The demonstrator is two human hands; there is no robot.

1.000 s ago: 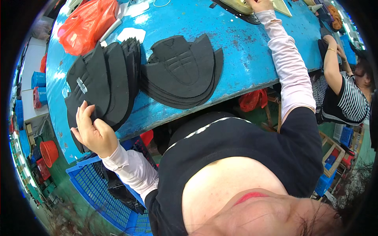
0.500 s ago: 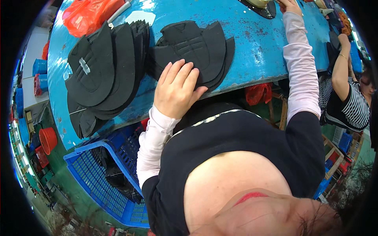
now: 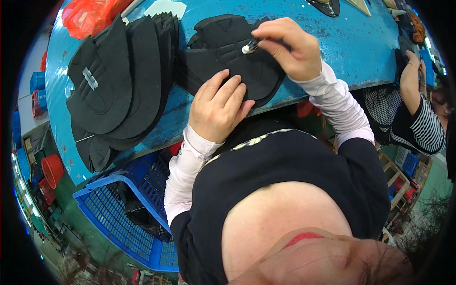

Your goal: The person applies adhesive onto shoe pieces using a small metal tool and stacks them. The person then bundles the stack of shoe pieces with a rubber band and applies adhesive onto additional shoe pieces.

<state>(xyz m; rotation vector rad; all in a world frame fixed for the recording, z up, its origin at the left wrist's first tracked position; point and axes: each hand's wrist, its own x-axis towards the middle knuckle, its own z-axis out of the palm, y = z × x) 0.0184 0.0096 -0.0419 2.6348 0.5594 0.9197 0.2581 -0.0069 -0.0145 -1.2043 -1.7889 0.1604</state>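
Observation:
My right hand (image 3: 298, 51) pinches a small dark brush (image 3: 251, 46) between thumb and fingers. White paste coats its tip, which is at the upper piece of the right-hand stack of black padded cut pieces (image 3: 254, 76); I cannot tell whether it touches. My left hand (image 3: 214, 108) lies with fingers stretched out on the near edge of that same stack. To its left, a second pile of black cut pieces (image 3: 107, 102) fans out, with stitched lines and a whitish smear (image 3: 90, 78) on the top one.
The worn blue table (image 3: 332, 52) carries a red plastic bag (image 3: 90, 16) and a white flat piece (image 3: 166, 8). A dark dish edge (image 3: 327, 6) shows at the far side. Below the table sits a blue basket (image 3: 128, 223) holding black material. Another person (image 3: 413, 104) works at the right.
My right hand has come from the dish at the far right to above the right-hand stack, with the brush in it. My left hand stays on the stack.

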